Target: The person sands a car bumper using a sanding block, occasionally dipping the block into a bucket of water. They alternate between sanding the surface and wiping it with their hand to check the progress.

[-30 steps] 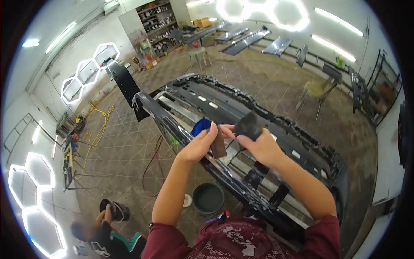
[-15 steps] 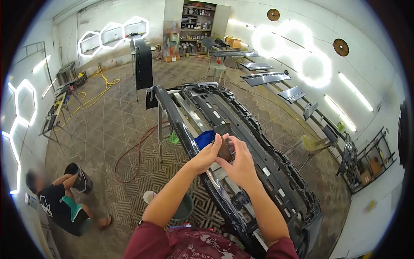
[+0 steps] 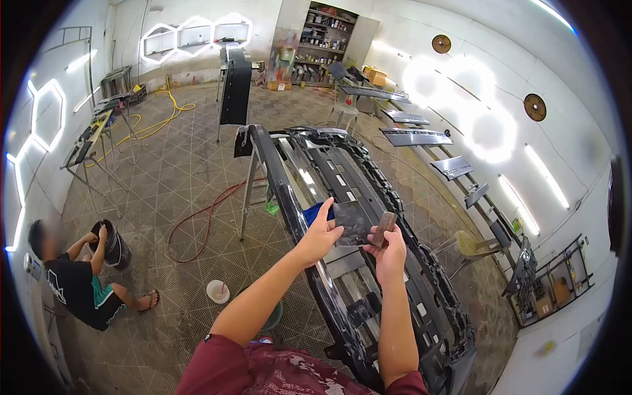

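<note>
My left hand (image 3: 318, 236) pinches a dark grey sheet of sandpaper (image 3: 352, 222) by its left edge, thumb on top. In my right hand (image 3: 390, 255) is a small brown sanding block (image 3: 383, 228), tilted upright between thumb and fingers beside the sheet's right edge. Both hands are above a long black car bumper (image 3: 284, 191) that lies with its hollow inner side up. A blue cloth (image 3: 312, 214) shows just behind my left hand, partly hidden by it.
A person (image 3: 79, 283) sits low at the left with both hands at a black bucket (image 3: 117, 247). On the floor stand a white tub (image 3: 218, 291) and a dark green bucket (image 3: 271, 317), partly behind my forearm. A red hose (image 3: 197, 220) curves by the stand. Painted panels (image 3: 416, 137) rest on racks at right.
My hands have drawn apart, and the sandpaper now lies spread in view with the block to its right. The seated person's arms have shifted at the bucket. My view has turned slightly.
</note>
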Demonstrator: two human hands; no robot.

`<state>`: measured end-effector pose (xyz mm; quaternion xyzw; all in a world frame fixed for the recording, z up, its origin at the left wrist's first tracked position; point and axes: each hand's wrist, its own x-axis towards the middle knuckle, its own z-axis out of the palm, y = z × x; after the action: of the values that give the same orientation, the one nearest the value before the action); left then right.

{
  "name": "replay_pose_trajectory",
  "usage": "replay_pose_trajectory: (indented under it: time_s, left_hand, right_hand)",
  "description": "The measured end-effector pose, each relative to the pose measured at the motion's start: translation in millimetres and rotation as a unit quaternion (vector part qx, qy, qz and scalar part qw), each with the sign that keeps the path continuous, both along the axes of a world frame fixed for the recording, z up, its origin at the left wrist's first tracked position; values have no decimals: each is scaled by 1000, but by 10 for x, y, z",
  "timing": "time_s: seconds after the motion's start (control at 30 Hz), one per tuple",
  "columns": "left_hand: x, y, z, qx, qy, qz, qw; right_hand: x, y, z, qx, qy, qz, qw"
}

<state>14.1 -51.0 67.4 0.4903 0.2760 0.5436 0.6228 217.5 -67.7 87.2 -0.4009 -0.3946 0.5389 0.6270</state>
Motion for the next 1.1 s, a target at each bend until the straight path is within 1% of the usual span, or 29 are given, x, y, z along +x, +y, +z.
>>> replay_pose_trajectory:
  time_s: [0.07,0.1,0.13,0.17,0.23,0.27,0.3,0.33,0.37,0.4,0.43,0.47,0.5,0.53,0.57,0.6,0.63,0.67,0.7,0.73,0.77,0.8,0.9,0.97,1.03,1.1]
  left_hand:
    - [-35,-26,27,-10,11,-8,1000]
    - [-47,-11,-18,5,-4,-44,999]
    - [-54,-1,-58,18,-18,-80,996]
    - [-58,19,-92,17,-18,-81,996]
    - [-71,41,-102,56,67,-96,992]
    - [-42,49,-107,56,68,-96,991]
    - [10,59,-90,26,99,-52,993]
    - [37,56,-82,-6,129,-8,992]
    - [19,58,-78,-6,131,-9,991]
    - [-24,58,-7,-93,42,-73,992]
    - [-68,74,51,-178,-49,-135,973]
    - [-115,98,72,-142,-67,-208,965]
    - [-103,113,47,-143,-66,-209,965]
    - [-92,147,-1,-127,-30,-169,977]
    - [-88,176,-34,-110,5,-127,986]
    - [-59,171,-23,-118,-9,-103,988]
    - [-54,162,-15,-118,-11,-98,988]
    - [-45,144,-10,-128,-42,-87,987]
    - [-36,119,23,-137,-73,-77,985]
    - [-37,93,67,-133,-72,-65,986]
    - [-34,82,87,-133,-72,-66,986]
    - [-35,72,99,-128,-74,-63,987]
    - [-42,58,90,-124,-73,-71,987]
    - [-57,71,55,-127,-73,-80,986]
    - [-71,85,25,-102,-40,-94,990]
    - [-73,100,-9,-111,-42,-94,988]
  right_hand:
    - [28,36,-31,-24,-24,-6,999]
    - [40,41,-42,-48,-46,-13,998]
    - [47,34,-48,-60,-73,18,995]
    - [23,18,-69,-62,-73,17,995]
    - [-78,-10,-114,38,-63,32,997]
    - [-117,-16,-102,38,-62,32,997]
    - [-158,-25,-60,126,-190,-57,972]
    - [-190,-47,-24,209,-312,-146,915]
    - [-202,-63,-15,285,-423,-230,829]
    - [-175,-51,-32,348,-479,-232,772]
    - [-170,-54,-40,348,-478,-234,772]
    - [-171,-70,-52,343,-508,-135,778]
    - [-182,-90,-71,334,-533,-35,777]
    - [-243,-112,-94,340,-548,-36,763]
    - [-242,-109,-135,341,-548,-35,763]
    - [-243,-87,-196,279,-450,-12,848]
    - [-254,-60,-241,210,-343,13,916]
    - [-246,-23,-261,249,-339,-43,906]
    - [-186,29,-301,249,-339,-42,906]
    - [-97,92,-336,155,-195,-12,968]
    - [-22,133,-370,56,-42,17,997]
    - [-20,68,-229,34,63,59,996]
    - [23,27,-161,11,41,82,996]
    - [3,-15,-141,8,35,74,997]
    - [-1,-23,-153,27,-8,84,996]
    - [9,-36,-135,13,-3,91,996]
